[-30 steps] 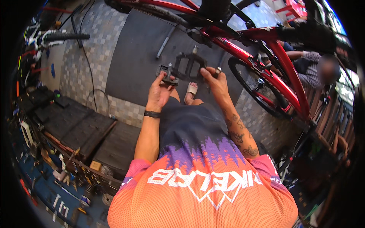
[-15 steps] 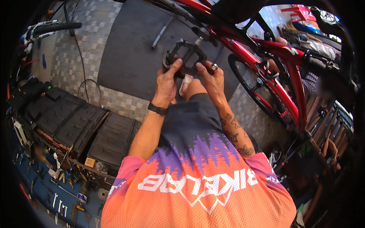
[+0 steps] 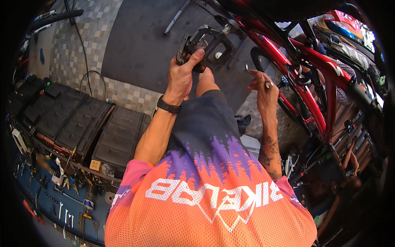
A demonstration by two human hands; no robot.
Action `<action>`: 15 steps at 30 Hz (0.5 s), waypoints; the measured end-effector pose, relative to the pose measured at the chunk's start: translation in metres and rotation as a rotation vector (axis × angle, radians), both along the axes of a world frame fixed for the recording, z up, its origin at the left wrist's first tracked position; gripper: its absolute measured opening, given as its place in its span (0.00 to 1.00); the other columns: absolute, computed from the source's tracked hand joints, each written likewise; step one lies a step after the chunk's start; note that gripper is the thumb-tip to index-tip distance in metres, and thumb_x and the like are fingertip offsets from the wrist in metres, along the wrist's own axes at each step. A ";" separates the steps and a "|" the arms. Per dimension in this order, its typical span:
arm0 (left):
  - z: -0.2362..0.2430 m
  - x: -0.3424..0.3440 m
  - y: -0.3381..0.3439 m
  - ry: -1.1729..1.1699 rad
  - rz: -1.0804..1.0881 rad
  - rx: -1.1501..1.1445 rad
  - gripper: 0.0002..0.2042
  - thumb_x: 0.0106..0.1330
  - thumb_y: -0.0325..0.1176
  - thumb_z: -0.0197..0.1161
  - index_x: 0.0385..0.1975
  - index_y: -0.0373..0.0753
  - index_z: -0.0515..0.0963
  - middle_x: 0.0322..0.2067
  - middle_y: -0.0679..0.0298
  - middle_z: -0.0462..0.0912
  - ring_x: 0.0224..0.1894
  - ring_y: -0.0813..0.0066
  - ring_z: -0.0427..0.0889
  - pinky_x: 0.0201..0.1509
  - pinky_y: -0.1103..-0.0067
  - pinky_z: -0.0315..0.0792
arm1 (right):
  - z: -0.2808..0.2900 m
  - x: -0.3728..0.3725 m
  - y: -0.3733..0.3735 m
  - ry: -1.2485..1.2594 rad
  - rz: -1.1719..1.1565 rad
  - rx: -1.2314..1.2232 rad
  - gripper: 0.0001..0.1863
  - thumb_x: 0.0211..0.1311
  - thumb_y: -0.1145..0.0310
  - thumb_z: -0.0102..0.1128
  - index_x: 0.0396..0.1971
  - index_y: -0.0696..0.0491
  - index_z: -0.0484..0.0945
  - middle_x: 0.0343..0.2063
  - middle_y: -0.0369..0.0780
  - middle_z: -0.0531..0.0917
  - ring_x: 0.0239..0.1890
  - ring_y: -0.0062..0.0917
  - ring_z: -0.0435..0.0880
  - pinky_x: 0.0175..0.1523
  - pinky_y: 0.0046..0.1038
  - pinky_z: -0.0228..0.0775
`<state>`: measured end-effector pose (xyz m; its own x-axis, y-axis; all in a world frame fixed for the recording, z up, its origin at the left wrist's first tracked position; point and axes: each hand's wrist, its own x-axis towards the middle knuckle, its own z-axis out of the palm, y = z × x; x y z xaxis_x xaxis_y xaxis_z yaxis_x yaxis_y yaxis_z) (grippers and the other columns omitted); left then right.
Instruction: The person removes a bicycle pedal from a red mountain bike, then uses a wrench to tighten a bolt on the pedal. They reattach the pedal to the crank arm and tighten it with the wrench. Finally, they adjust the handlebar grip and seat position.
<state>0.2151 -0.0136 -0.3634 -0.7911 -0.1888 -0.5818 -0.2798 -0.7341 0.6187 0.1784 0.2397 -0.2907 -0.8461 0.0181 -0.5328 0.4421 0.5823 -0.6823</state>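
Note:
My left hand (image 3: 186, 74) grips a black platform pedal (image 3: 231, 49) with large cut-outs, thumb on top. Another black part lies against the pedal's left side in the same grip; I cannot tell whether it is a second pedal. A silver spindle end (image 3: 226, 28) shows at the pedal's upper right. Apart from the pedal, my right hand (image 3: 262, 85) is closed round a thin, shiny metal tool. One tip (image 3: 247, 67) sticks out past the fingers and a rounded end (image 3: 268, 85) shows at the knuckles; its exact kind is unclear.
A red bicycle (image 3: 284, 61) stands close on the right, with another person (image 3: 342, 80) partly behind it. A metal bar (image 3: 177, 17) rests on the dark mat (image 3: 135, 45). Black drawer units (image 3: 78, 123) and a blue tool board (image 3: 45, 208) fill the left.
My right hand has let go of the pedal and moved right with the metal tool. My left hand keeps hold of the pedal, which has turned and risen slightly.

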 end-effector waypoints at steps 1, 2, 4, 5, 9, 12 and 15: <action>-0.001 -0.001 0.000 -0.006 0.000 -0.002 0.12 0.69 0.37 0.75 0.45 0.37 0.87 0.35 0.69 0.87 0.33 0.81 0.83 0.37 0.81 0.78 | 0.005 0.000 0.002 0.040 -0.026 -0.045 0.19 0.83 0.59 0.55 0.56 0.58 0.85 0.32 0.38 0.85 0.35 0.21 0.87 0.47 0.25 0.76; -0.002 -0.002 0.000 -0.010 0.001 -0.005 0.12 0.69 0.37 0.75 0.45 0.37 0.87 0.35 0.69 0.87 0.33 0.81 0.83 0.37 0.81 0.78 | 0.010 0.000 0.004 0.083 -0.021 -0.103 0.18 0.83 0.61 0.56 0.57 0.59 0.84 0.33 0.38 0.86 0.37 0.21 0.87 0.47 0.25 0.76; -0.003 -0.003 -0.001 -0.015 -0.001 -0.011 0.12 0.69 0.37 0.76 0.45 0.37 0.87 0.35 0.68 0.87 0.33 0.81 0.83 0.36 0.81 0.78 | 0.022 -0.001 0.006 0.131 -0.042 -0.202 0.18 0.82 0.63 0.57 0.58 0.62 0.83 0.35 0.38 0.87 0.39 0.20 0.87 0.48 0.24 0.76; -0.003 -0.003 -0.001 -0.016 -0.004 -0.013 0.12 0.69 0.37 0.75 0.45 0.37 0.87 0.35 0.68 0.87 0.33 0.81 0.83 0.36 0.81 0.78 | 0.028 -0.001 0.005 0.164 0.003 -0.214 0.19 0.82 0.63 0.58 0.58 0.63 0.82 0.35 0.39 0.88 0.40 0.21 0.88 0.51 0.25 0.77; -0.003 -0.003 0.000 -0.025 -0.004 0.010 0.12 0.69 0.37 0.75 0.46 0.36 0.87 0.36 0.68 0.87 0.34 0.81 0.83 0.37 0.81 0.78 | 0.048 -0.009 -0.003 0.257 0.067 -0.169 0.18 0.81 0.64 0.58 0.58 0.63 0.81 0.39 0.41 0.91 0.43 0.23 0.89 0.54 0.25 0.77; -0.001 -0.002 0.002 -0.027 0.000 0.007 0.13 0.69 0.37 0.76 0.46 0.36 0.87 0.36 0.67 0.87 0.35 0.80 0.84 0.38 0.80 0.78 | 0.059 -0.015 -0.011 0.307 0.097 -0.184 0.16 0.80 0.67 0.59 0.57 0.63 0.81 0.40 0.43 0.91 0.45 0.24 0.90 0.56 0.25 0.78; 0.000 0.000 0.004 -0.019 0.014 0.014 0.12 0.69 0.36 0.75 0.46 0.36 0.87 0.36 0.67 0.88 0.35 0.80 0.84 0.39 0.79 0.78 | 0.068 -0.020 -0.016 0.316 0.152 -0.178 0.15 0.79 0.70 0.60 0.56 0.63 0.82 0.40 0.44 0.92 0.46 0.25 0.91 0.56 0.25 0.78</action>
<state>0.2147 -0.0099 -0.3632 -0.7772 -0.1914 -0.5995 -0.2814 -0.7464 0.6030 0.1581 0.2240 -0.2230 -0.9547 -0.1894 -0.2295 0.1120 0.4858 -0.8669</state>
